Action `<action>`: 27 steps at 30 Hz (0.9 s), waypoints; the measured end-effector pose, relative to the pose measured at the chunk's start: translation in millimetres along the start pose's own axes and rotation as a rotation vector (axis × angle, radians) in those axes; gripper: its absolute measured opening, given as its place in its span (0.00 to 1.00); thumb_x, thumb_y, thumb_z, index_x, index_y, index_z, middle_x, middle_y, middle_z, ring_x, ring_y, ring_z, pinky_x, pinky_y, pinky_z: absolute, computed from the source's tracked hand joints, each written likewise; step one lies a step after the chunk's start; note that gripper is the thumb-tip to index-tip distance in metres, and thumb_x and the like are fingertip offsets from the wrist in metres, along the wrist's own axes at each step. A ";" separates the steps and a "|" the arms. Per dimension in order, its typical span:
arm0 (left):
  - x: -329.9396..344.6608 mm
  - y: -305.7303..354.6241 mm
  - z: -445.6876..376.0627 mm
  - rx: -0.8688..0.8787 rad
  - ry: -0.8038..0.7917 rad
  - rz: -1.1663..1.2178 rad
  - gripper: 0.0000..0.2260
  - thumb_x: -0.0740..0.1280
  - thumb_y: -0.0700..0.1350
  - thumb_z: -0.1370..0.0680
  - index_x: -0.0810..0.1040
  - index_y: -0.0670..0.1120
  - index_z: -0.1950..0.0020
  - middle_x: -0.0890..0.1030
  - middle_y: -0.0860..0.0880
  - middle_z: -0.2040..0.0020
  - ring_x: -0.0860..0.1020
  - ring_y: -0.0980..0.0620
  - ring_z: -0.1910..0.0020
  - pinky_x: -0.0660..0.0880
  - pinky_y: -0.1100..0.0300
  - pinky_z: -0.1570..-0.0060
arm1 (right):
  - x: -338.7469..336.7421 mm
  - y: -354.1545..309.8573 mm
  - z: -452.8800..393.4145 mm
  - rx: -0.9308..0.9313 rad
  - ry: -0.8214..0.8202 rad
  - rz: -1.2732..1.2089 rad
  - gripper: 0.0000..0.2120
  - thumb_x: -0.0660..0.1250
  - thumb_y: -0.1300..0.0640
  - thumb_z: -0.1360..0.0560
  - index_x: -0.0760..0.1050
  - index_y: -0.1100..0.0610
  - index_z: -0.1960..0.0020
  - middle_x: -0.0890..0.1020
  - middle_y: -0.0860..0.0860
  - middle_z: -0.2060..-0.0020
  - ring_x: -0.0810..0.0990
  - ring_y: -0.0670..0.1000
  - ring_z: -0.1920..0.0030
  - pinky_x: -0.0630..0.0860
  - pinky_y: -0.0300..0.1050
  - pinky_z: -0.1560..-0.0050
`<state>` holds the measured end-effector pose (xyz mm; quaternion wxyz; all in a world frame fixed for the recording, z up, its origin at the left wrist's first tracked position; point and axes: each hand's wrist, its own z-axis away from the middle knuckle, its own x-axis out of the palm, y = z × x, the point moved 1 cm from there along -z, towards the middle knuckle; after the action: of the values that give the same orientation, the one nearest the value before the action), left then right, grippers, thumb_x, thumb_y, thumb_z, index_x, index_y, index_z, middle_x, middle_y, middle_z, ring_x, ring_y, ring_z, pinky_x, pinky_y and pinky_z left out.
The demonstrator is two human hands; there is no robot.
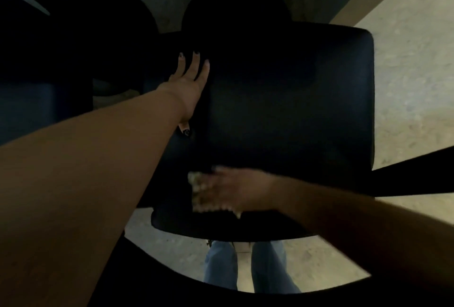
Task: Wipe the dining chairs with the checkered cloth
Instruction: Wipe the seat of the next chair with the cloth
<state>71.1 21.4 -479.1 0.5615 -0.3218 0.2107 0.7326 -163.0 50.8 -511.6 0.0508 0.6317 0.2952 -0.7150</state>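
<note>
I look down on a black dining chair seat (290,100). My left hand (190,85) rests on the seat's left edge, fingers straight and pointing away from me, the thumb down at the side. My right hand (233,190), blurred by motion, lies flat near the seat's front edge with its fingers stretched to the left. It presses the checkered cloth (194,180) against the seat. Only pale bits of the cloth show past the fingertips and under the palm; the rest is hidden by the hand.
The chair's curved black back (172,272) arcs across the bottom of the view, with my jeans-clad legs (221,267) behind it. Two more dark rounded chairs (235,6) stand farther off at the top. Pale floor (412,65) lies to the right.
</note>
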 end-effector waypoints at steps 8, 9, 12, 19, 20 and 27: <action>-26.5 24.0 13.1 -0.078 -0.098 0.035 0.59 0.79 0.47 0.32 0.32 0.43 0.23 0.32 0.39 0.24 0.39 0.35 0.24 0.58 0.42 0.27 | -92.8 59.8 41.6 1.059 0.230 -1.063 0.26 0.58 0.75 0.28 0.76 0.55 0.36 0.78 0.57 0.37 0.71 0.59 0.32 0.69 0.51 0.32; -32.1 27.2 15.4 -0.051 -0.127 0.147 0.58 0.78 0.50 0.32 0.35 0.45 0.22 0.35 0.39 0.23 0.41 0.36 0.23 0.57 0.44 0.26 | -104.4 58.2 44.8 1.157 0.385 -1.250 0.22 0.59 0.73 0.27 0.79 0.54 0.41 0.82 0.54 0.45 0.78 0.57 0.40 0.77 0.48 0.42; -45.6 43.0 30.1 0.100 -0.180 0.887 0.45 0.78 0.45 0.32 0.56 0.48 0.21 0.61 0.45 0.23 0.63 0.45 0.26 0.62 0.52 0.27 | -130.5 61.2 51.5 1.252 0.554 -1.587 0.22 0.59 0.69 0.32 0.77 0.56 0.41 0.83 0.53 0.46 0.81 0.54 0.45 0.79 0.51 0.45; -80.5 89.2 80.8 0.076 0.016 1.852 0.15 0.73 0.36 0.30 0.81 0.44 0.43 0.85 0.45 0.48 0.83 0.48 0.49 0.79 0.54 0.51 | -203.2 69.2 93.7 1.364 0.554 -1.373 0.04 0.63 0.62 0.29 0.73 0.61 0.55 0.77 0.57 0.60 0.77 0.57 0.58 0.71 0.48 0.54; -86.7 97.1 83.4 0.057 -0.015 1.889 0.15 0.73 0.37 0.30 0.81 0.42 0.43 0.85 0.44 0.48 0.83 0.47 0.49 0.79 0.54 0.51 | -211.7 69.6 107.2 1.382 0.542 -1.265 0.05 0.64 0.60 0.28 0.74 0.62 0.55 0.74 0.59 0.64 0.75 0.59 0.62 0.68 0.47 0.58; -110.7 161.2 69.5 0.030 -0.114 1.429 0.17 0.82 0.44 0.42 0.84 0.48 0.56 0.86 0.51 0.57 0.84 0.56 0.58 0.78 0.63 0.62 | -251.7 43.7 225.8 1.528 0.134 -0.150 0.17 0.63 0.53 0.25 0.70 0.55 0.37 0.77 0.54 0.44 0.76 0.58 0.45 0.75 0.50 0.49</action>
<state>-81.8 -53.3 -360.3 -0.0410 -0.0584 0.3504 0.9339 -291.2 -170.5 -286.0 -0.4663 0.5114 -0.2362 -0.6821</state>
